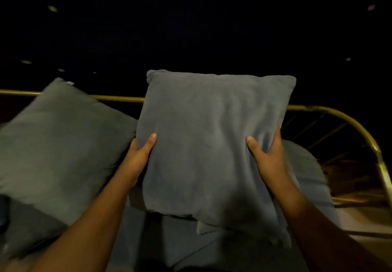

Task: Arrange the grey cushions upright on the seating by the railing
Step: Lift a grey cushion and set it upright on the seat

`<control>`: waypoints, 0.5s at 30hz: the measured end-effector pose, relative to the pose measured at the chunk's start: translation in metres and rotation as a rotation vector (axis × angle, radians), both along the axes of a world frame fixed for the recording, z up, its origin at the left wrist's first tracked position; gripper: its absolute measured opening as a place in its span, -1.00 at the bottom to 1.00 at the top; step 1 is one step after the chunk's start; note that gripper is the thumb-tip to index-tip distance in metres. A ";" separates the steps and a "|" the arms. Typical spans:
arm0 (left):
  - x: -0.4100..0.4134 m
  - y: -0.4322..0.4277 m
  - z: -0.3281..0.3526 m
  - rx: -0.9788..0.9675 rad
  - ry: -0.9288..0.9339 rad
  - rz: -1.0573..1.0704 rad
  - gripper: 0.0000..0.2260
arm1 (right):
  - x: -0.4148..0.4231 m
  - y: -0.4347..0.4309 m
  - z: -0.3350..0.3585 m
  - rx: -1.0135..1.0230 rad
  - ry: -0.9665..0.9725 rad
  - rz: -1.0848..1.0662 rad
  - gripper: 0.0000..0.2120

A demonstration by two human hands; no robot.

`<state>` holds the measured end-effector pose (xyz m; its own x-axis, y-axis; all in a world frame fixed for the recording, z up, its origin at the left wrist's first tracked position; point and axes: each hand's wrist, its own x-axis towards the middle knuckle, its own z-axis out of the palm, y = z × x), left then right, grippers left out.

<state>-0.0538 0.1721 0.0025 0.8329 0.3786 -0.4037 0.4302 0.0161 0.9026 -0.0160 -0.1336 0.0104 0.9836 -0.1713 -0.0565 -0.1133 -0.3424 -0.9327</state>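
Observation:
A square grey cushion (212, 135) stands upright in the middle of the view, its top edge above the brass railing (118, 98). My left hand (139, 155) grips its left edge, thumb on the front face. My right hand (268, 155) grips its right edge the same way. A second grey cushion (57, 144) leans tilted against the railing to the left, touching the first one's left side. Grey seat padding (307, 178) lies below and behind the held cushion.
The brass railing curves down at the right (364, 131), with thin spokes beneath it. Beyond the rail all is dark, with a few faint lights. A pale floor strip (364, 218) shows at the lower right.

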 end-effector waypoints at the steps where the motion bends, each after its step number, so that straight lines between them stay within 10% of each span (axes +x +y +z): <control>1: -0.010 0.012 0.004 0.004 -0.022 0.046 -0.44 | 0.004 0.012 0.003 0.012 -0.012 0.038 -0.10; 15: -0.114 0.183 0.023 0.358 -0.139 0.576 -0.35 | 0.052 0.270 -0.001 0.072 -0.076 0.567 -0.19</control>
<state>-0.1676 0.3556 0.0252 0.4936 0.8664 -0.0754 0.3229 -0.1020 0.9409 0.0359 0.1363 0.0096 0.9224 0.3855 0.0254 0.1373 -0.2657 -0.9542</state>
